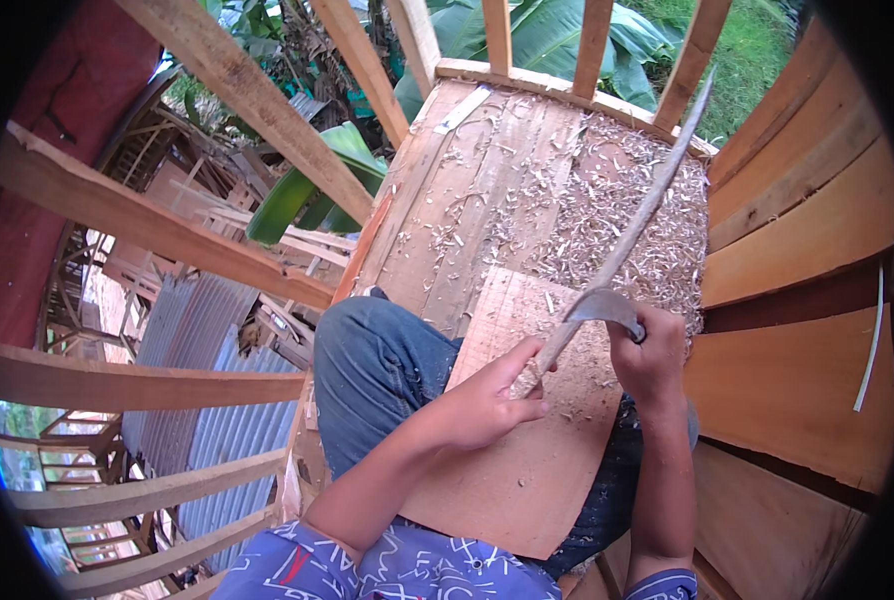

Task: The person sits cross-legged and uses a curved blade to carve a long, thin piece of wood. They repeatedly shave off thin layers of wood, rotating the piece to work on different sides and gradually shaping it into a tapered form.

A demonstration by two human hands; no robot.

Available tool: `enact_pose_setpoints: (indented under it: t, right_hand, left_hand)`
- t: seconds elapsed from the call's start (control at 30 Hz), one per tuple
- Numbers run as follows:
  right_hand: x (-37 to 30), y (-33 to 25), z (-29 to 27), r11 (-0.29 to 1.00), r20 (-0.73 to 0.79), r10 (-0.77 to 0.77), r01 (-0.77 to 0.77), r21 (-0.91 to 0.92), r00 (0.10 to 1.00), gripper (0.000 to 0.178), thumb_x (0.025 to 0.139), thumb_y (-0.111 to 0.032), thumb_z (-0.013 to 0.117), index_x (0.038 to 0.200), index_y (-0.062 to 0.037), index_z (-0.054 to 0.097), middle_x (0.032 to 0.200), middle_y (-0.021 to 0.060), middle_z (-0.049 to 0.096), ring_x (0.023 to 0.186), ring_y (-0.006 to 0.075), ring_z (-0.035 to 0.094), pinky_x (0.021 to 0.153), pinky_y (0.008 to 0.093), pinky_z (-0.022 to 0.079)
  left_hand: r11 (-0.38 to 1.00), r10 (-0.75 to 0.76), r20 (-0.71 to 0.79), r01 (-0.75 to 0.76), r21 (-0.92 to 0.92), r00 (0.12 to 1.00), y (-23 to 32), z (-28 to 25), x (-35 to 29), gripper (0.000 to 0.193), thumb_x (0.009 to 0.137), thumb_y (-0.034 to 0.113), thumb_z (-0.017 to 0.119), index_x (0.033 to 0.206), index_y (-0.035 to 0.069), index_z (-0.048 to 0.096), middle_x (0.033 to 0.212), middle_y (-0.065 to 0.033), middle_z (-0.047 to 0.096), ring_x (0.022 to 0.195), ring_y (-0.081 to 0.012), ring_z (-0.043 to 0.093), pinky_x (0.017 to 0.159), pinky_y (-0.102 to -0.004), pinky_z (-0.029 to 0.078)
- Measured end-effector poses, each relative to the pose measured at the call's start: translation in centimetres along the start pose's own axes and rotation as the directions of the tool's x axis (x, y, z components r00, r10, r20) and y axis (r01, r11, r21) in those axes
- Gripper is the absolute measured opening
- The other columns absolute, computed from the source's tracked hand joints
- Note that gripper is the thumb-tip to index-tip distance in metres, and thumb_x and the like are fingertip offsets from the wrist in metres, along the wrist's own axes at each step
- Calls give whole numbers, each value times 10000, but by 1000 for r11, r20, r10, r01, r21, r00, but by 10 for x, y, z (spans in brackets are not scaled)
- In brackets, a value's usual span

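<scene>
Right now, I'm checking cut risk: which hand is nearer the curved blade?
Right. The right hand grips the curved blade by one end; the left hand holds the stick nearer the body, left of and apart from the blade.

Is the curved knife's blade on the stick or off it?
Seemingly on: the curved knife overlaps the wooden stick just beyond the left hand, no gap visible.

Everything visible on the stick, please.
The stick is long, thin and slightly bent, greyish-brown, apparently bare wood, paler near the held end. The left hand grips that end above the board; the rest slants away rightward, tapering. The curved knife, in the right hand, crosses it near the grip; exact contact is unclear.
</scene>
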State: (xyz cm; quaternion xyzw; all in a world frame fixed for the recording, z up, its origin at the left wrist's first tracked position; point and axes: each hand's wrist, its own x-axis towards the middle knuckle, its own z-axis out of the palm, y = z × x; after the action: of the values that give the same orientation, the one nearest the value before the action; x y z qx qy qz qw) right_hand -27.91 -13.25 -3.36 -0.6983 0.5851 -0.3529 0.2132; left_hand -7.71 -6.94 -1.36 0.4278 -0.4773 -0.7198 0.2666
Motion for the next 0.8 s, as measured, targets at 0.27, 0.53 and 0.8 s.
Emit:
enact_pose_setpoints:
  t: [0.27, 0.53, 0.8]
  right_hand:
    - [-78, -2, -11, 982, 124, 134, -149, 120, 983, 724, 807, -670, 529, 646, 36, 528, 510, 81, 441, 494, 137, 446, 469, 341, 338]
    - [-87, 27, -21, 978, -44, 190, -193, -80, 981, 818, 811, -758, 446, 713, 48, 544, 550, 57, 450, 552, 129, 427, 490, 347, 339]
    - [-53, 41, -44, 904, -223, 398, -422, -72, 890, 685, 936, -652, 326, 579, -69, 279, 515, -37, 288, 494, 86, 279, 451, 317, 183]
  left_hand:
    - [981, 178, 212, -191, 41, 961, 14, 13, 29, 415, 825, 79, 587, 1179, -32, 401, 982, -203, 570, 938, -265, 581, 796, -353, 453]
    - [956, 74, 248, -139, 257, 966, 26, 9, 45, 451, 764, 57, 523, 1142, -122, 355, 831, -336, 589, 793, -458, 611, 680, -456, 486]
    - [975, 60, 313, -123, 185, 948, 23, -35, 39, 525, 840, 75, 573, 1294, -22, 328, 1119, -259, 543, 1074, -347, 558, 913, -392, 415]
